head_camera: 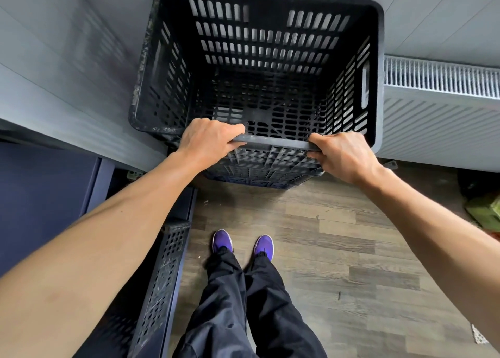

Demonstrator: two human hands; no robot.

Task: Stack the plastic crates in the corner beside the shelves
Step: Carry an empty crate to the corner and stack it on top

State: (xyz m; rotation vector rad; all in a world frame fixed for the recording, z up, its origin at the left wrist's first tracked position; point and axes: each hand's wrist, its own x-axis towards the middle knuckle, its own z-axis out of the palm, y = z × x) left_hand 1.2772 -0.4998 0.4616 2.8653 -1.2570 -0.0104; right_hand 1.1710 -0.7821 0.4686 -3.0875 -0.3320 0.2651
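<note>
Wall corner, upright crate (259,60), hands (208,141) gripping rim

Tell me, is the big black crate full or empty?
Empty. Through the open top of the black crate only its bare slotted bottom shows, nothing lying on it.

Head camera looks steeply down, close over crate (257,68) and floor (338,249).

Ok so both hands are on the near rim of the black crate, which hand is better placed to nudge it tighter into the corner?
Probably the right hand. The black crate already sits against the grey wall on the left hand side, while the right hand grips nearer the free side by the radiator.
</note>
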